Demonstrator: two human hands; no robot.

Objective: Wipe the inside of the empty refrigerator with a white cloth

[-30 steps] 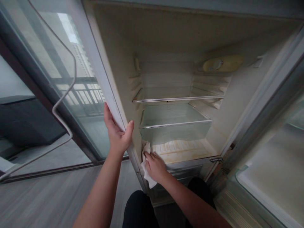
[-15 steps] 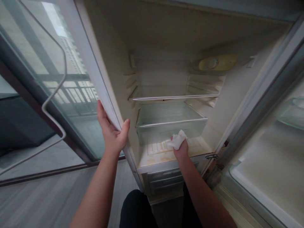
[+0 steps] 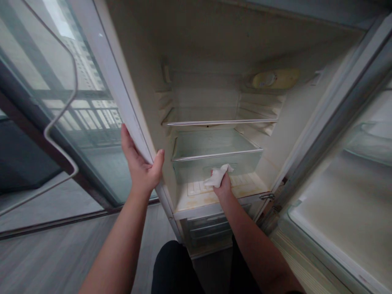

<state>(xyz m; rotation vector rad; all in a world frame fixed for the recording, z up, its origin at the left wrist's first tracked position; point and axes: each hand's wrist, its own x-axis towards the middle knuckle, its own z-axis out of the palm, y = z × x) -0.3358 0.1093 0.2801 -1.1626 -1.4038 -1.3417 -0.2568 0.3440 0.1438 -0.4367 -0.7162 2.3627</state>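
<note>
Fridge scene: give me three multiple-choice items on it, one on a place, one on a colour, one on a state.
1. Where does the right hand press the cloth?
A. on the fridge floor in front of the drawer
B. on the upper glass shelf
C. on the room floor

2. What colour is the cloth?
A. blue
B. white
C. black

3. What is the left hand doing?
A. hanging free
B. holding a bottle
C. gripping the fridge's side edge

Answers: 1 A, the cloth sits on the stained floor below the drawer. 2 B, it shows plain white. 3 C, fingers and thumb wrap the edge.
</note>
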